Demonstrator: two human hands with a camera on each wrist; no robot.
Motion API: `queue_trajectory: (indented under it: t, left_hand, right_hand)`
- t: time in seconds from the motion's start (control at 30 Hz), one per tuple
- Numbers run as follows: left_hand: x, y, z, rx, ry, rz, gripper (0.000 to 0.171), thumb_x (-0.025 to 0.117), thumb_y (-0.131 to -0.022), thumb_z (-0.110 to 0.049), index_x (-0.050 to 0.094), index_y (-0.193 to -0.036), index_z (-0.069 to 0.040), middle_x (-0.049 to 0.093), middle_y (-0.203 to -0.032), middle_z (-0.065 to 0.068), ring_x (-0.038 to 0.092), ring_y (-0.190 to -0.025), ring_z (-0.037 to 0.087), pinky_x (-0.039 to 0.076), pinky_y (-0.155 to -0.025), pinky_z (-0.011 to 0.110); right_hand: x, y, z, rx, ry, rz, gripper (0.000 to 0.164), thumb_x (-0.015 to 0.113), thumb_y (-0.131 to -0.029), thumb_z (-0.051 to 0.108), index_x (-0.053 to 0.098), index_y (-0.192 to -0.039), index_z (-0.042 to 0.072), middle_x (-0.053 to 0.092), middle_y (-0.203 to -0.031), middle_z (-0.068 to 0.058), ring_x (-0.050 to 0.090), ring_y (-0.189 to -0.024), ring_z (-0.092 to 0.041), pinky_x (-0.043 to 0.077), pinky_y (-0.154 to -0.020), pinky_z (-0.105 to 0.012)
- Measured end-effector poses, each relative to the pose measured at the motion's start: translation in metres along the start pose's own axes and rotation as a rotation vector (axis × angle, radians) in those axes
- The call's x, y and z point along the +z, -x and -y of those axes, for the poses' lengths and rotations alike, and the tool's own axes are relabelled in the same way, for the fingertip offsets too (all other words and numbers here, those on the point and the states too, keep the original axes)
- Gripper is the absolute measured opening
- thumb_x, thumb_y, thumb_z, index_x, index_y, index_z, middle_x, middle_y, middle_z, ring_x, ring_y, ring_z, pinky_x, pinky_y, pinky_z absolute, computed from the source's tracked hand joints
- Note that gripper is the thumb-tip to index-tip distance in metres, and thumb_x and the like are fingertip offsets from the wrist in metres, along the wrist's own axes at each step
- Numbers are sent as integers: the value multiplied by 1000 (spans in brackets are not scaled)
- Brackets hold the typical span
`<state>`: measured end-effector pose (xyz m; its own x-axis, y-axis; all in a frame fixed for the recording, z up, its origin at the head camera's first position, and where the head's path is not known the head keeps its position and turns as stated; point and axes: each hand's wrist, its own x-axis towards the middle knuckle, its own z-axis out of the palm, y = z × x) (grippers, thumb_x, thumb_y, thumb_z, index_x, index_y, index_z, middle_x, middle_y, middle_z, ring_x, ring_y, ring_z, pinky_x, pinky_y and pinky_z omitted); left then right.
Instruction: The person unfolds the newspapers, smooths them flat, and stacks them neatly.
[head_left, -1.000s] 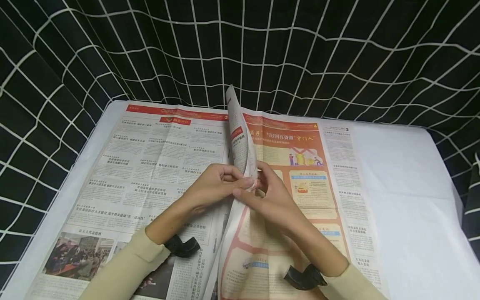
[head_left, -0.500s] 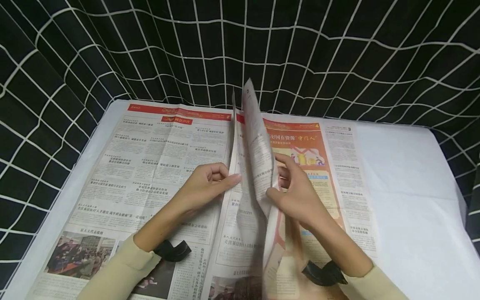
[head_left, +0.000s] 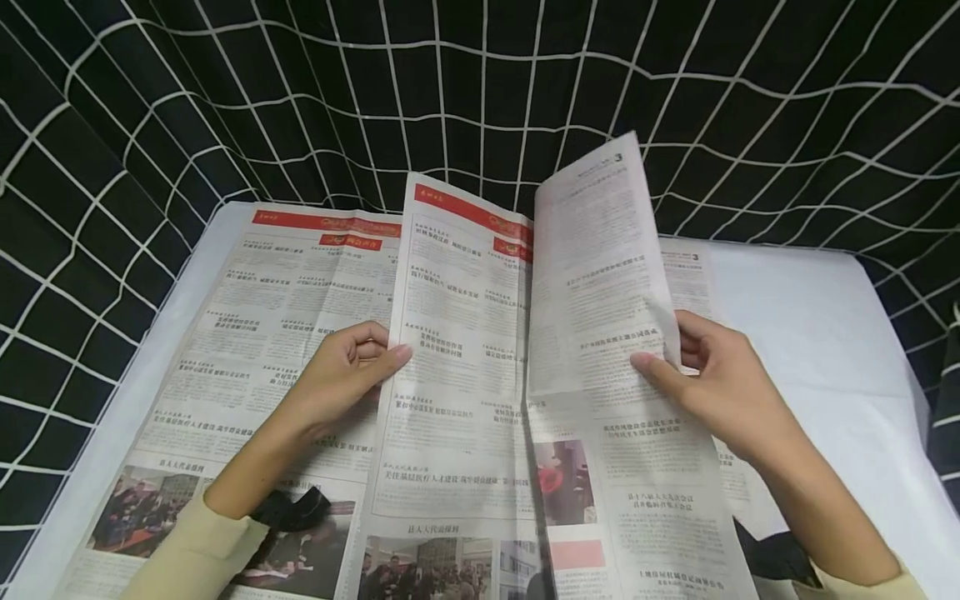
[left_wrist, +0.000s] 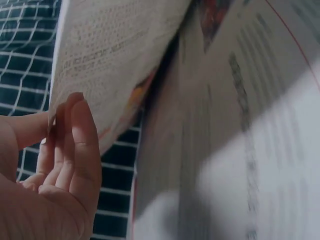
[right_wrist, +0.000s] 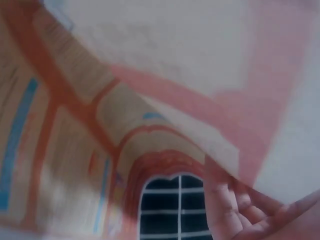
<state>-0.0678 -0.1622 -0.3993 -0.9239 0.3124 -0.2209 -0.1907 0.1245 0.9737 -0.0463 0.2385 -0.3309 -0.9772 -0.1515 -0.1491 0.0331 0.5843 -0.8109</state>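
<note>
A raised newspaper sheet [head_left: 450,400] stands partly opened between the two hands, its red-headed page at left and a mostly text page [head_left: 600,283] at right. My left hand [head_left: 341,375] pinches the left edge, thumb on the near face and fingers behind. In the left wrist view the same left hand [left_wrist: 65,165] has the paper's edge between thumb and fingers. My right hand [head_left: 720,383] pinches the right edge, thumb in front. The right wrist view shows the right hand [right_wrist: 240,205] at the sheet's edge, its fingers partly hidden by paper with pink and orange print.
Another newspaper spread [head_left: 217,350] lies flat beneath, showing at the left and as a strip at the right. The white table [head_left: 817,375] extends to the right. A black curtain with a white grid [head_left: 480,92] rises behind and on both sides.
My hands have moved apart, left hand leftward and right hand well to the right. The folded sheet between them has opened from a narrow upright edge into two facing pages.
</note>
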Motion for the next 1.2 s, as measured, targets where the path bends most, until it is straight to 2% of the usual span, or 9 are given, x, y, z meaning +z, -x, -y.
queue_trajectory:
  t: [0.1, 0.23, 0.33, 0.43, 0.6, 0.7, 0.87, 1.07, 1.2]
  left_hand:
    - [-13, 4, 6, -10, -36, -37, 33, 68, -105, -23, 62, -122, 5, 80, -101, 6, 78, -80, 17, 62, -68, 29]
    - [-31, 8, 12, -31, -100, -93, 39, 69, -104, -27, 64, -126, 4, 79, -96, -2, 75, -75, 12, 59, -63, 27]
    - [-43, 12, 17, -42, -147, -133, 41, 69, -104, -29, 65, -128, 4, 79, -94, -5, 71, -70, 11, 57, -59, 27]
    - [-53, 15, 22, -54, -181, -161, 43, 69, -104, -29, 64, -130, 4, 79, -93, -6, 68, -67, 11, 55, -57, 28]
    - [-69, 20, 29, -76, -227, -202, 47, 69, -105, -31, 63, -133, 7, 78, -89, -9, 70, -68, 10, 55, -57, 28]
    - [-81, 24, 32, -94, -252, -237, 49, 68, -105, -32, 62, -134, 7, 76, -86, -14, 70, -68, 9, 55, -58, 28]
    - [-104, 32, 37, -111, -305, -296, 53, 66, -106, -33, 59, -138, 8, 74, -87, -14, 71, -73, 7, 58, -62, 26]
    - [-134, 41, 43, -82, -491, -398, 52, 65, -106, -33, 62, -135, 11, 72, -97, 8, 67, -72, 5, 57, -60, 23]
    - [-151, 47, 46, -93, -588, -433, 51, 64, -107, -30, 62, -134, 13, 70, -105, 23, 64, -73, 5, 55, -59, 23]
  right_hand:
    - [-10, 4, -11, 14, 11, -43, 49, 69, -104, 24, 54, -146, 2, 76, -109, -23, 79, -72, -14, 64, -58, -38]
    - [-23, 8, -31, 35, 15, -97, 55, 69, -104, 26, 51, -149, 1, 77, -95, 7, 79, -70, -14, 64, -57, -38]
    - [-31, 7, -49, 52, -67, -92, 63, 70, -104, 22, 43, -154, -5, 73, -95, 23, 79, -74, -12, 64, -61, -36]
    - [-38, 5, -70, 63, -224, -60, 65, 71, -102, 14, 38, -155, -6, 76, -102, 20, 80, -80, -12, 65, -65, -33]
    - [-49, 4, -99, 94, -472, -1, 48, 68, -102, 5, 47, -144, 16, 81, -105, 10, 80, -87, -11, 63, -71, -26]
    - [-55, 4, -110, 129, -487, 5, 42, 66, -104, 6, 48, -136, 26, 81, -102, 9, 79, -86, -10, 59, -74, -23]
    - [-62, 5, -124, 219, -441, -15, 37, 67, -104, 12, 49, -131, 31, 79, -96, 13, 76, -83, -8, 51, -75, -22]
    - [-72, 10, -140, 276, -455, -42, 38, 69, -103, 11, 48, -127, 33, 78, -95, 16, 75, -82, -6, 53, -74, -19]
    - [-76, 13, -149, 294, -431, -55, 40, 70, -102, 10, 47, -124, 34, 78, -95, 19, 75, -79, -6, 56, -69, -21]
